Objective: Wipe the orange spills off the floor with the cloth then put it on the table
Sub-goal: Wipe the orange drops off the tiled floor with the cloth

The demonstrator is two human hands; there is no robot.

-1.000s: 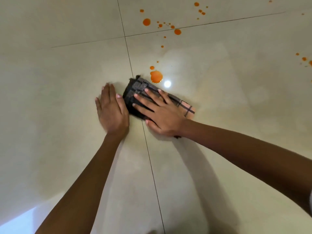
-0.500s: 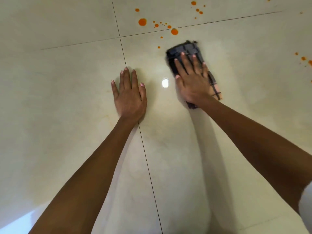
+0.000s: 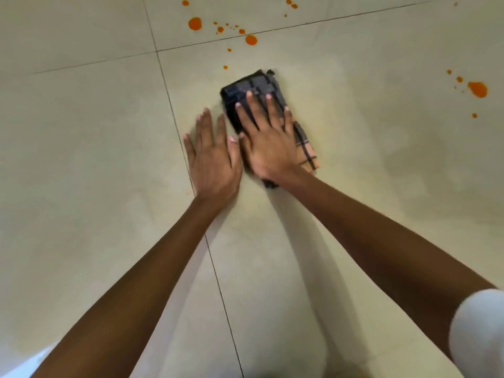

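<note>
A folded dark checked cloth [image 3: 252, 87] with a tan end lies flat on the pale tiled floor. My right hand [image 3: 268, 139] presses down on it, palm flat and fingers spread over the dark part. My left hand [image 3: 212, 159] rests flat on the bare floor just left of the cloth, fingers apart, holding nothing. Orange spills dot the floor beyond the cloth: a larger drop [image 3: 195, 23], another drop [image 3: 251, 39], and several small specks between them. A second orange patch [image 3: 477, 89] lies far to the right.
Dark grout lines [image 3: 218, 282] cross the glossy tiles. A white sleeve [image 3: 477, 331] shows at the lower right edge. No table is in view.
My right hand slid the cloth back toward me and to the left, next to my left hand. The large orange drop near the cloth a second ago is gone.
</note>
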